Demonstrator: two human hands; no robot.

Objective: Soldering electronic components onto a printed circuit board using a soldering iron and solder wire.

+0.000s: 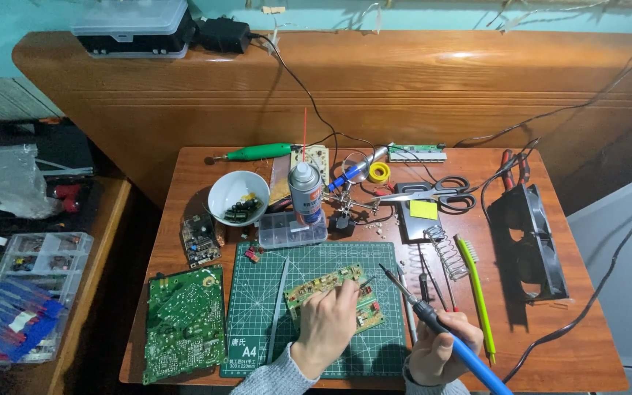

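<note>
My left hand (327,325) rests on a small circuit board (323,284) lying on the green cutting mat (257,307), fingers pressing on the board's near side. My right hand (437,351) grips a blue-handled soldering iron (433,322), whose dark tip points up-left toward the board's right end without touching it. A thin metal rod lies across the mat to the left of my left hand.
A large green circuit board (184,322) lies left of the mat, with a smaller board (200,240) above it. Behind stand a white bowl of parts (237,196), spray can (305,192), clear parts box (291,230), scissors (433,194), iron stand coil (444,249), green brush (477,292), black fans (532,241).
</note>
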